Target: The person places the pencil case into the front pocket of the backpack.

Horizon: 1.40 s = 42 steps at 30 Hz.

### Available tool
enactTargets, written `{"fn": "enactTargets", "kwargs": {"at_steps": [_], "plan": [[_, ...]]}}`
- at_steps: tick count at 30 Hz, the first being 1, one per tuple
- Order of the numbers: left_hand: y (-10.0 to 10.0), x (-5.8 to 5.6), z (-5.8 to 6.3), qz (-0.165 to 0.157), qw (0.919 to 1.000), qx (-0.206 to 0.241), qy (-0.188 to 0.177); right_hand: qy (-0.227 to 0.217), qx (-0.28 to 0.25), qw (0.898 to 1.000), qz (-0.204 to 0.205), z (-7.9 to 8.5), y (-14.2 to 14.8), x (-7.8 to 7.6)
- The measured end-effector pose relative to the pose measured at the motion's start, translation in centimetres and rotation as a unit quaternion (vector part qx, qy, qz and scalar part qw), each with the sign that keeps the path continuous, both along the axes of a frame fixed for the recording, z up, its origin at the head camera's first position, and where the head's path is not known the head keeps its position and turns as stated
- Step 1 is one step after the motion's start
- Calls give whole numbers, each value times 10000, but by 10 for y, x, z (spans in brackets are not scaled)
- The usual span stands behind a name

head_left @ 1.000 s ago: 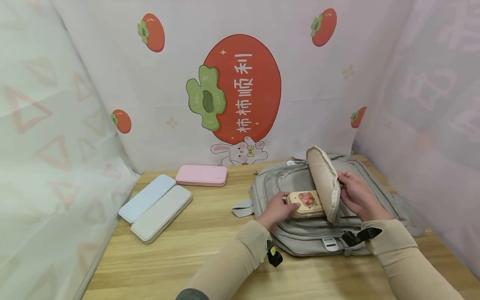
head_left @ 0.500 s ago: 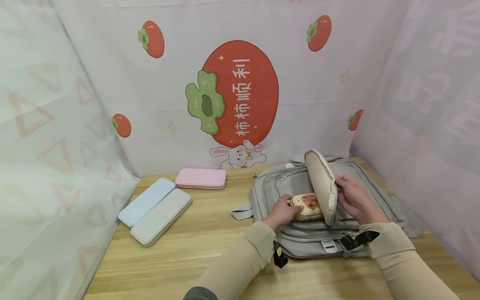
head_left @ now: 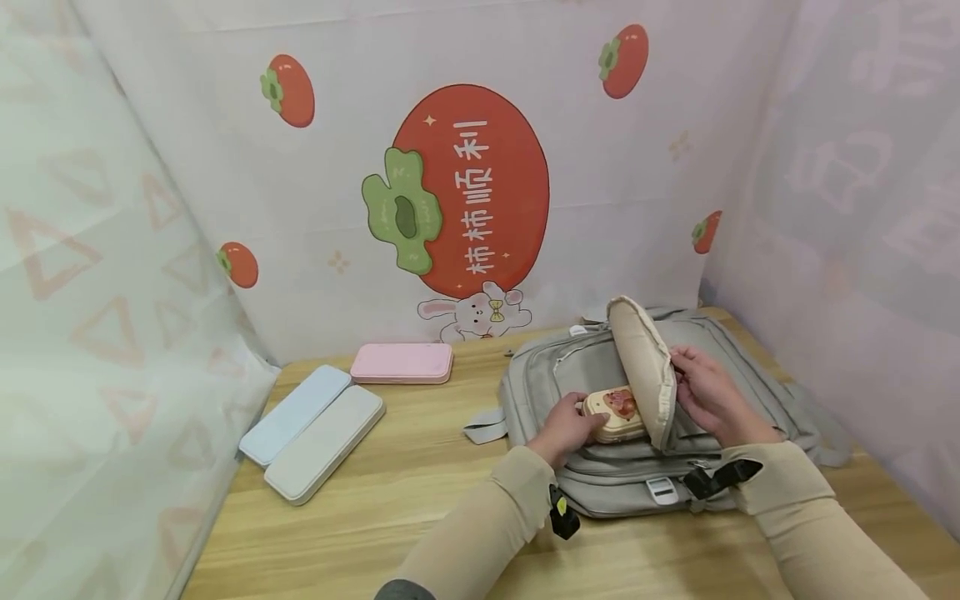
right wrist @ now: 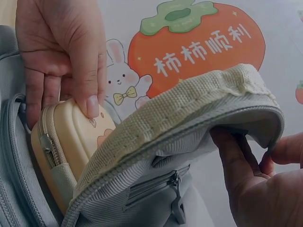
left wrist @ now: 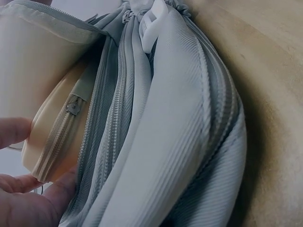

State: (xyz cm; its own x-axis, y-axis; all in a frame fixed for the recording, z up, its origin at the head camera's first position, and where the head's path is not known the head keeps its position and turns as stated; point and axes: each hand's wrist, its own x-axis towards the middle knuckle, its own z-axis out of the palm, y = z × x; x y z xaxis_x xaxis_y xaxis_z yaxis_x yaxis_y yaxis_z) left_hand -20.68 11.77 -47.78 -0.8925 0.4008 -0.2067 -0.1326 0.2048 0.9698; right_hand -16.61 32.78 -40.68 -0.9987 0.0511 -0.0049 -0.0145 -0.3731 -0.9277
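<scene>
A grey backpack [head_left: 585, 362] lies on the wooden table with its front pocket unzipped. My right hand [head_left: 712, 396] pinches the edge of the pocket's cream flap [head_left: 645, 371] and holds it raised. With thumb and fingers, my left hand [head_left: 564, 427] grips a small cream zippered case [head_left: 618, 404] that has a reddish picture on top. The far end of the case is hidden under the flap, inside the pocket. In the right wrist view the left thumb presses on top of the case [right wrist: 71, 137], and the right fingers reach under the flap.
At the table's left lie a light blue case [head_left: 296, 414] and a white case [head_left: 326, 446] side by side. Behind them is a pink case [head_left: 402, 363]. A printed curtain [head_left: 330, 167] closes off the back and sides. A strap [head_left: 486, 426] sticks out left of the backpack.
My left hand has shifted a little to the right with the cream case, which now shows less outside the flap. The right hand still holds the flap up; the head view has tilted slightly.
</scene>
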Motion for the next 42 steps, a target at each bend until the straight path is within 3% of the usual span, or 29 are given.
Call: {"fn": "enactTargets", "kwargs": {"at_steps": [7, 11, 16, 21, 26, 32, 42], "plan": [[4, 1, 5, 49, 9980, -606, 176, -174, 109, 9998, -77, -1, 4, 2], [-1, 3, 7, -79, 9965, -780, 307, -145, 64, 9998, -76, -4, 8, 5], [-22, -1, 14, -290, 9980, -467, 297, 34, -125, 9999, -20, -1, 13, 6], [-60, -9, 21, -225, 9996, 140, 108, 126, -269, 9995, 87, 2, 14, 3], [-110, -13, 20, 188, 9989, 420, 103, 80, -240, 9996, 159, 1, 12, 1], [-160, -15, 20, 755, 9964, 376, 108, 102, -223, 9996, 135, 0, 14, 3], [-235, -8, 25, 1695, 9854, 171, 72, 30, -150, 9996, 241, 1, 9, -3]]}}
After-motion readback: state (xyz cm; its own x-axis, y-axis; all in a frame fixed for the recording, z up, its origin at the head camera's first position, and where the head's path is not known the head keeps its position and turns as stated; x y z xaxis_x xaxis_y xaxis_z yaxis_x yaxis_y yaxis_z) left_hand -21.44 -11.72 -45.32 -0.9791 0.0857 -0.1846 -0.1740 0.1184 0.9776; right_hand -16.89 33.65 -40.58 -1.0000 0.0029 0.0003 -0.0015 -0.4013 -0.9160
